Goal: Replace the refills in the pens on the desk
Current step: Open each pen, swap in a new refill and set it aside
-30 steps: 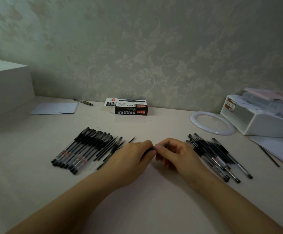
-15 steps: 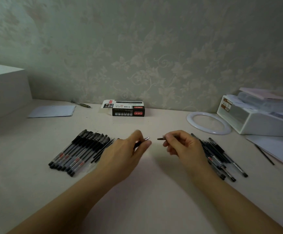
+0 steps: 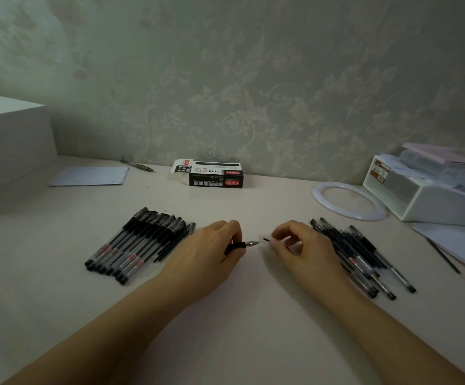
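gripping a pen (image 3: 243, 243) in our curled left hand (image 3: 211, 254), we see its metal tip poking out past the fingers (pointing right). our right hand (image 3: 299, 245) pinches a small dark piece (image 3: 266, 240) at the fingertips, just apart from that tip, above the desk (image 3: 253, 315).

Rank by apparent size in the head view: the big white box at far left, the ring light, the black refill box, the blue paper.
1. Big white box, though it sits at the frame edge, cropped.
2. Ring light.
3. Blue paper and black refill box look alike; I won't rank them.
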The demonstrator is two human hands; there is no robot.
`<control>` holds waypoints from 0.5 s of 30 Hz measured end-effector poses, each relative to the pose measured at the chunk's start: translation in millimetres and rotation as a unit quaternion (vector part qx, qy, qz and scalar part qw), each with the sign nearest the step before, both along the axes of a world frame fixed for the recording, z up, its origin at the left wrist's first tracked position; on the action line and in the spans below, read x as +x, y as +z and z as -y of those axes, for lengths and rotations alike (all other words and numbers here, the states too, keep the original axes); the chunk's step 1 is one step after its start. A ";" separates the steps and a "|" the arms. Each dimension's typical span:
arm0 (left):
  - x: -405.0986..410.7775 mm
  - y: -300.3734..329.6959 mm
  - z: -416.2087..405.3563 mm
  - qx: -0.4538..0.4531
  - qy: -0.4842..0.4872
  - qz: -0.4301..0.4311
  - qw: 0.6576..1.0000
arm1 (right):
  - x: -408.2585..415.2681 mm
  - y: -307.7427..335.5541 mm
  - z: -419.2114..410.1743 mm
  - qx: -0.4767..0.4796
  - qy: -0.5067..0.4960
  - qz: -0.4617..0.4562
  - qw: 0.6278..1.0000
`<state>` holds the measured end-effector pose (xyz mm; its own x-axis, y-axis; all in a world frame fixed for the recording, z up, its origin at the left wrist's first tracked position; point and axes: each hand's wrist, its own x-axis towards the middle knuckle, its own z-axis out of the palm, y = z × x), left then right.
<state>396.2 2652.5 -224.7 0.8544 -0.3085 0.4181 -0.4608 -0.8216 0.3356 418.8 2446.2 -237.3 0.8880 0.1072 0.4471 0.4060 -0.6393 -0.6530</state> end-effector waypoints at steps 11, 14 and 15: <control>11.8 -2.7 -11.0 0.059 0.013 0.022 0.998 | -6.4 3.2 -9.0 0.005 0.056 0.039 0.998; 12.1 2.5 -14.6 0.065 0.021 0.056 0.996 | -6.0 3.9 -8.0 0.040 0.049 0.027 0.998; 11.1 5.0 -13.7 0.056 0.014 0.073 0.996 | -6.2 4.8 -8.4 0.047 0.052 0.022 0.997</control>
<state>407.3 2666.3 -219.6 0.7962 -0.3367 0.5027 -0.4736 -0.8638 0.1717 412.5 2454.5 -232.6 0.8536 0.1540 0.4977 0.4967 -0.5283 -0.6886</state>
